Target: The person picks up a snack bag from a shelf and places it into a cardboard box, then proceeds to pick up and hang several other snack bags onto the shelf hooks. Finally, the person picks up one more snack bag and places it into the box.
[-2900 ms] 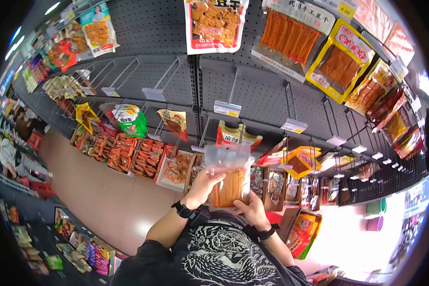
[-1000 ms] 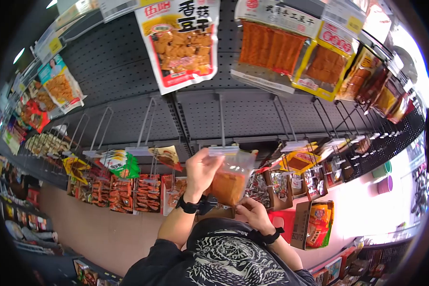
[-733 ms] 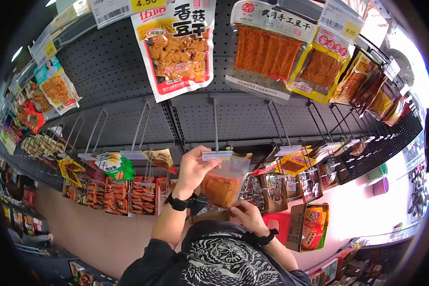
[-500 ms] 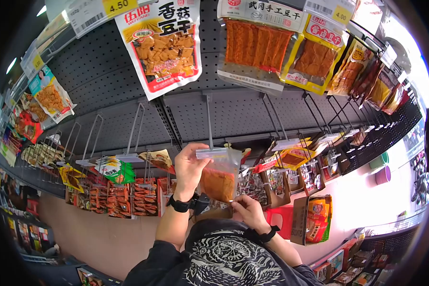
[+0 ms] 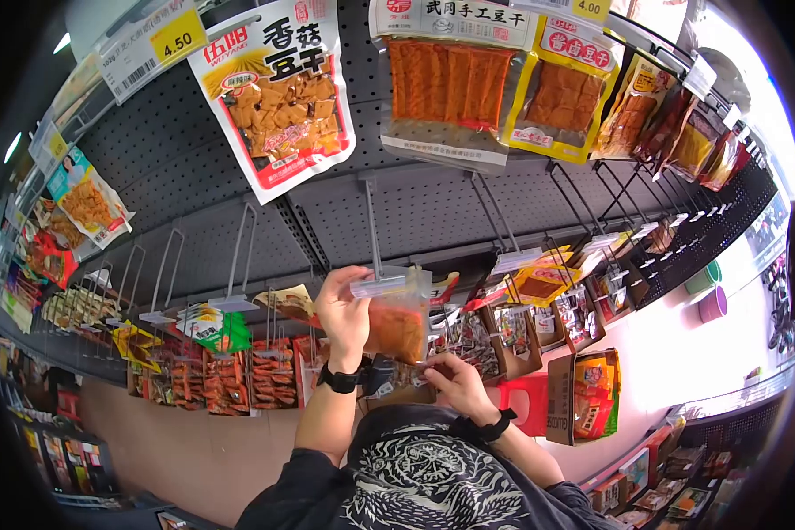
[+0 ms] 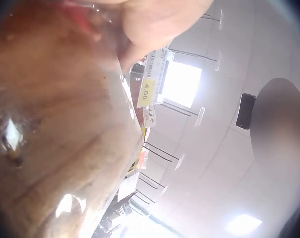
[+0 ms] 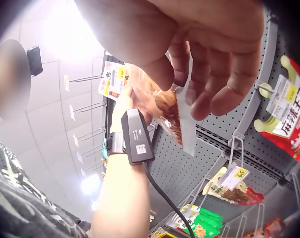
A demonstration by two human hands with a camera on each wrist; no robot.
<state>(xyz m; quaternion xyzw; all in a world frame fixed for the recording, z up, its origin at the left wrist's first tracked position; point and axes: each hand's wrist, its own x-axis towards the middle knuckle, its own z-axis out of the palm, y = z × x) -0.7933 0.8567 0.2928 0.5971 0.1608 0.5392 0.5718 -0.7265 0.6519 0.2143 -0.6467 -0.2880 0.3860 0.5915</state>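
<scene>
A clear plastic bag of brown food (image 5: 397,329) hangs tilted between both hands in the head view, just under a peg (image 5: 371,225) and its label holder (image 5: 378,287). My left hand (image 5: 343,320) grips the bag's upper left part, thumb in front beside the label holder. Whether the peg passes through the bag is not visible. My right hand (image 5: 455,385) pinches the bag's lower corner; in the right wrist view the thumb and fingers of this hand (image 7: 189,54) hold the bag's edge (image 7: 187,129). The bag (image 6: 60,129) fills the left of the left wrist view.
Above hang a white-red packet (image 5: 287,115), a strip-filled packet (image 5: 450,84) and a yellow packet (image 5: 570,97). Beside the bag are other pegs, a green packet (image 5: 225,331) and a yellow packet (image 5: 543,284). Lower stand boxes of snacks (image 5: 274,375) and a carton (image 5: 561,402).
The bag has gone from in front of the chest to the peg's label holder. My left hand has moved from its side to its upper part. Lately the view has shifted, with the grips unchanged.
</scene>
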